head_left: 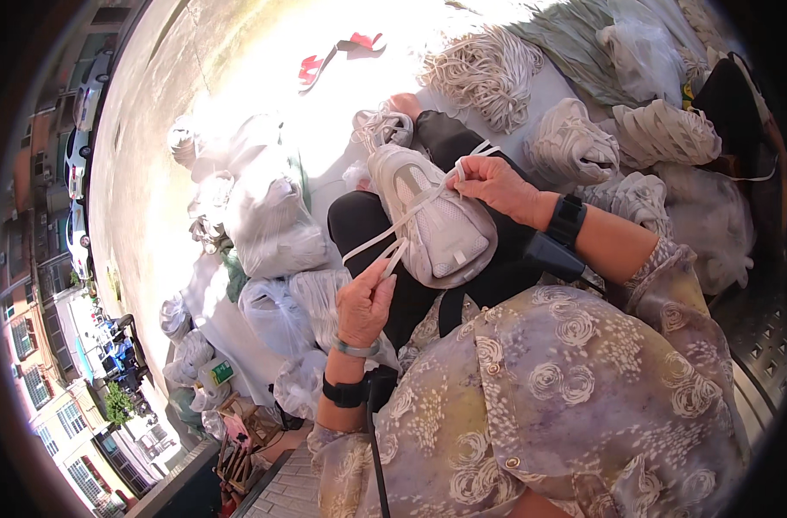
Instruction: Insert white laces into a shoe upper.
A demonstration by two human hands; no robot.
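Observation:
A white sneaker (437,220) lies across my lap on dark trousers. A white flat shoelace (385,237) runs from its eyelets toward both hands. My left hand (363,302) pinches the lower end of the lace below the shoe. Near the shoe's upper eyelets, my right hand (493,183) grips the other end of the lace. Both wrists wear black bands. A second white sneaker (383,128) sits just beyond the first.
Bundles of white laces (488,73) and more pale shoes (570,147) lie at the upper right. Clear plastic bags (268,220) of white goods are stacked to my left. Red sandals (333,56) rest on the sunlit pavement.

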